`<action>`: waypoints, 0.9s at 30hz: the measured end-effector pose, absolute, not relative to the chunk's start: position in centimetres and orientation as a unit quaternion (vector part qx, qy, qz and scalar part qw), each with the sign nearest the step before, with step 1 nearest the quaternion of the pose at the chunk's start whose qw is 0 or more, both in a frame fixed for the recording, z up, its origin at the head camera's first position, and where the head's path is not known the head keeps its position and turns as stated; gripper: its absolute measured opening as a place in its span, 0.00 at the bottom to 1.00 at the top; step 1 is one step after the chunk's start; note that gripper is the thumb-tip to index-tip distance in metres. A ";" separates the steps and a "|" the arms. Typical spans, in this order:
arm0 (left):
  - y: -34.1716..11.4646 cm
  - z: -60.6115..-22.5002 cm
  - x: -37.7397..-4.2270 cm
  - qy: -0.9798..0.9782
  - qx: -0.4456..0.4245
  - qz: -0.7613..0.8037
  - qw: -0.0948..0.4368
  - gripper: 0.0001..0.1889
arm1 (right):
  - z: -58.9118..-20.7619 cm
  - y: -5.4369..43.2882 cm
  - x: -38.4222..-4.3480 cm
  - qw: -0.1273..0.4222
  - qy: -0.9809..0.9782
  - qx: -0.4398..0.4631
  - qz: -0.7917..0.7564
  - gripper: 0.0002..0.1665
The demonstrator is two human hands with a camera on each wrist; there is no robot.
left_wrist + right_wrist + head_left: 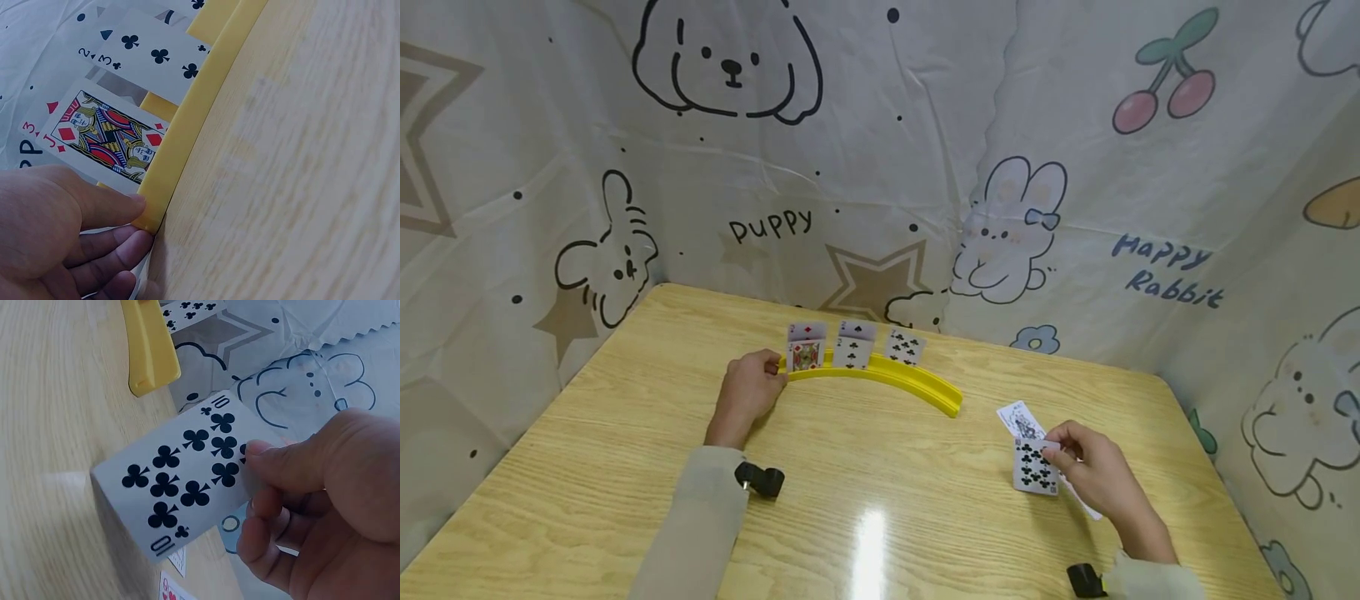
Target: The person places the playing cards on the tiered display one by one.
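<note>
A curved yellow card holder (925,387) lies on the table, and my left hand (749,395) grips its left end, thumb on the front edge in the left wrist view. Standing in it are a jack of diamonds (112,136) before a red card, a three of clubs (150,55) before a two of spades, and another clubs card (906,347). Over at the right, my right hand (1101,473) pinches a ten of clubs (181,472) by one edge between thumb and fingers, its face turned toward me. Behind and below it lie loose cards (1017,416), partly hidden.
The wooden table (880,475) meets printed cloth walls (880,167) at the back and sides. A red queen (172,587) lies on the table at the lower edge of the right wrist view. The holder's right end bears no card.
</note>
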State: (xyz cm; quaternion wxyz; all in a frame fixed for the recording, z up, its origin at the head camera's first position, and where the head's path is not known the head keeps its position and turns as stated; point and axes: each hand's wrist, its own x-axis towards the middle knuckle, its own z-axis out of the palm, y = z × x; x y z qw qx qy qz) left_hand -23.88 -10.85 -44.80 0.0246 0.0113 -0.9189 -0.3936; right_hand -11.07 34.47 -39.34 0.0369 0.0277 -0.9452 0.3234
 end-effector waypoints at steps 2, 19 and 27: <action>-10.9 -44.8 -23.9 -0.919 0.011 -0.393 0.025 0.19 | -39.2 34.1 -11.3 0.042 -0.943 0.033 0.329 0.03; -10.8 -44.8 -23.8 -0.921 0.007 -0.389 0.031 0.19 | -39.0 32.2 -13.4 0.048 -0.931 0.042 0.359 0.04; -10.8 -44.8 -23.8 -0.921 0.011 -0.389 0.030 0.19 | -39.1 30.9 -14.5 0.053 -0.927 0.044 0.368 0.03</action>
